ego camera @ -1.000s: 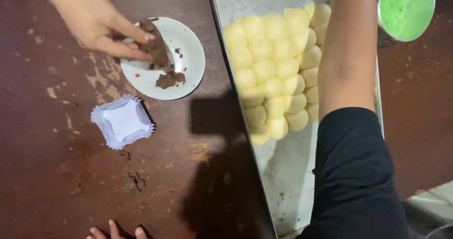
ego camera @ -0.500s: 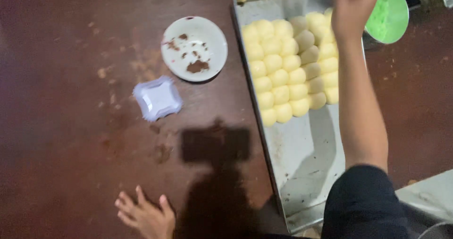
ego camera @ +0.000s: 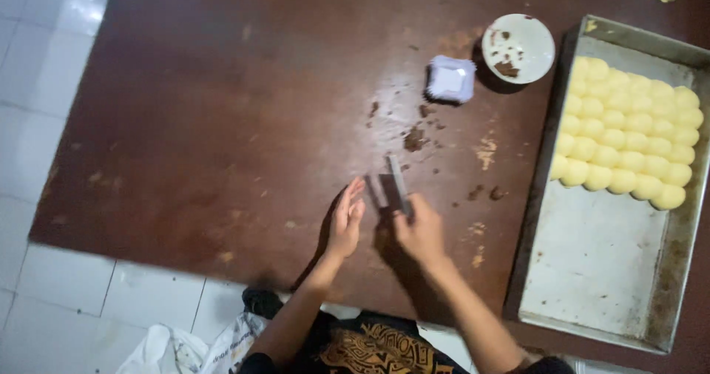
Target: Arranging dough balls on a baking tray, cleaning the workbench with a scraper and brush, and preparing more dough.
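My right hand (ego camera: 420,231) grips a flat metal scraper (ego camera: 397,186) with its blade standing on the dark brown table (ego camera: 222,123). My left hand (ego camera: 346,220) lies open just left of the blade, fingers straight, palm facing the scraper, holding nothing. Brown crumbs (ego camera: 414,139) are scattered on the table just beyond the scraper.
A metal baking tray (ego camera: 599,263) at the right holds several rows of yellow dough balls (ego camera: 629,145) in its far half. A white plate (ego camera: 518,47) with brown filling remains and a stack of white paper cups (ego camera: 450,78) sit beyond. White floor tiles lie left and below.
The view has swung left and pulled back. My right hand came off the tray's far end and now holds the scraper at the table's near side. My left hand moved up beside it.
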